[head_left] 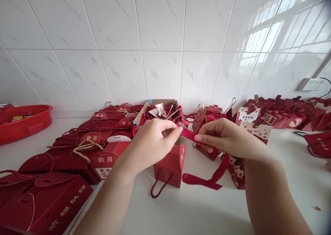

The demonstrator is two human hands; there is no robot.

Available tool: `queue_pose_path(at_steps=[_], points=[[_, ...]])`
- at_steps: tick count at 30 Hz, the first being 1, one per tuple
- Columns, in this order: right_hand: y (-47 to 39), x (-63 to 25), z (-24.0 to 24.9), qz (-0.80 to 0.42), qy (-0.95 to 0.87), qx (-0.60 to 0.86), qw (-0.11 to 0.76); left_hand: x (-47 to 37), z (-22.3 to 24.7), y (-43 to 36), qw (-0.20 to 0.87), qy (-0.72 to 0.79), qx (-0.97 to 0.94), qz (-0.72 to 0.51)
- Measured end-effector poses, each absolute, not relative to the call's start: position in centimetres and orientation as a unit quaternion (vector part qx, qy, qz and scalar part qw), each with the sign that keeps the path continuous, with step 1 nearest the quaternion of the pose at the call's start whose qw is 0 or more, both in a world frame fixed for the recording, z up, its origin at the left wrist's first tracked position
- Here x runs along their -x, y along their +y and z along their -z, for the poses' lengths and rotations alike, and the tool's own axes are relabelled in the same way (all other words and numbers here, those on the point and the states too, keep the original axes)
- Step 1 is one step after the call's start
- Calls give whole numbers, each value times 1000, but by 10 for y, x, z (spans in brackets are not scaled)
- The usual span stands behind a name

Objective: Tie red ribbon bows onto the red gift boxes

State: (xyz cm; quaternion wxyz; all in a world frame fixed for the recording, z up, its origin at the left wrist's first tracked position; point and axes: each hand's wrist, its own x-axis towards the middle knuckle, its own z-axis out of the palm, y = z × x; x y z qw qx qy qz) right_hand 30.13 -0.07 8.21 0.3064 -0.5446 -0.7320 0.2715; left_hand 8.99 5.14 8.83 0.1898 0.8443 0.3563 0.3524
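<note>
A dark red ribbon (188, 134) is stretched between my two hands, above the counter. My left hand (155, 140) pinches it between thumb and forefinger. Farther along, my right hand (224, 136) grips the same ribbon, thumb against the fingers. From the right hand a loose length hangs down and lies folded on the white counter. Just below my left hand stands a small red gift box (169, 166) with a rounded flap and a red cord handle drooping at its front.
Many red gift boxes (74, 155) crowd the left side. A cardboard carton (162, 101) stands by the tiled wall. More decorated boxes (279, 114) line the right, below a power socket (311, 84). A red plastic basin (28, 123) sits far left.
</note>
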Motion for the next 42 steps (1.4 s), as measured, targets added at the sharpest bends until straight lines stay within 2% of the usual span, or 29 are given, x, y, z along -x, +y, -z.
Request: queue_pose_path(at_steps=[5,8,11,19,42], points=[[12,-313,-76,-290,-756,569,139,-84,-85,64,72,396,-879,-256],[21,-318,-71,-320,-750,576,61,-83,-78,72,60,394,-901,-170],[29,-320,-67,-343,-747,569,28,-83,-72,77,77,406,-905,-99],[37,-322,-61,-364,-795,485,25,-91,-69,82,61,432,-899,-36],[37,-322,-60,-374,-790,484,37,-92,-69,81,84,435,-896,-21]])
